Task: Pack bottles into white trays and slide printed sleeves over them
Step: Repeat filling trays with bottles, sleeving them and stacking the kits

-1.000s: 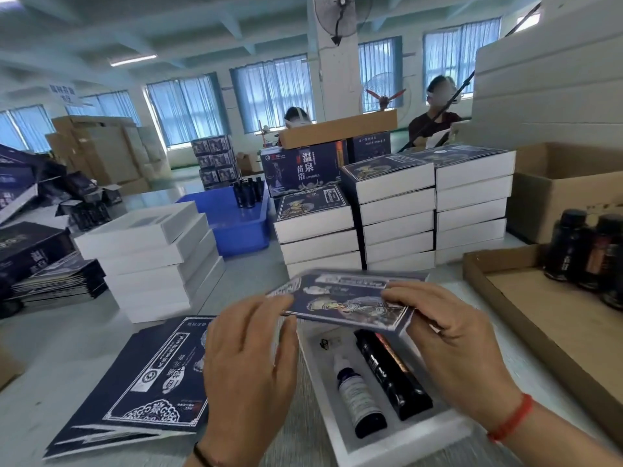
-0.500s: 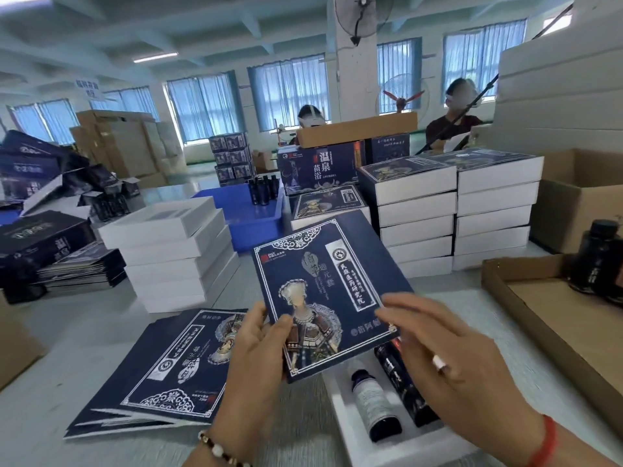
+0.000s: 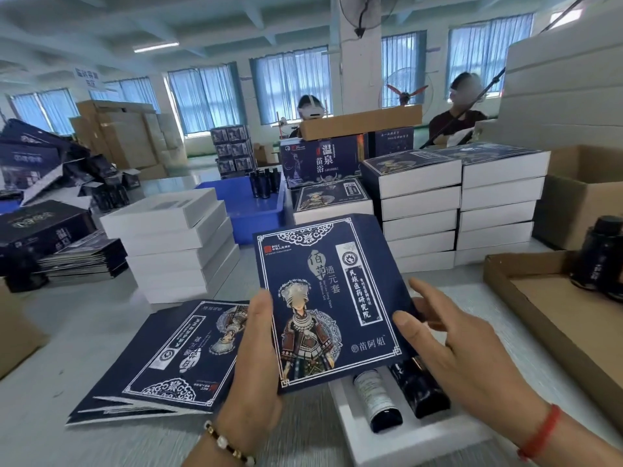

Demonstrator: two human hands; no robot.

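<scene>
A dark blue printed sleeve (image 3: 323,298) stands tilted up in front of me, its printed face toward the camera. My left hand (image 3: 254,365) grips its lower left edge, thumb on the front. My right hand (image 3: 448,345) holds its right edge, thumb on the front and fingers behind. Under the sleeve, a white tray (image 3: 397,443) lies on the table with two bottles in it: a white-labelled one (image 3: 376,399) and a black one (image 3: 419,389), their upper parts hidden by the sleeve.
A pile of flat sleeves (image 3: 161,358) lies at left. Behind it stand stacked white trays (image 3: 175,244), with stacks of sleeved boxes (image 3: 455,203) further right. A shallow cardboard tray (image 3: 556,315) with black bottles (image 3: 600,257) is at right. A blue crate (image 3: 249,210) sits beyond, with two people behind it.
The sleeve went from lying flat over the tray to standing tilted up facing me. My right hand moved from open near it to holding its right edge.
</scene>
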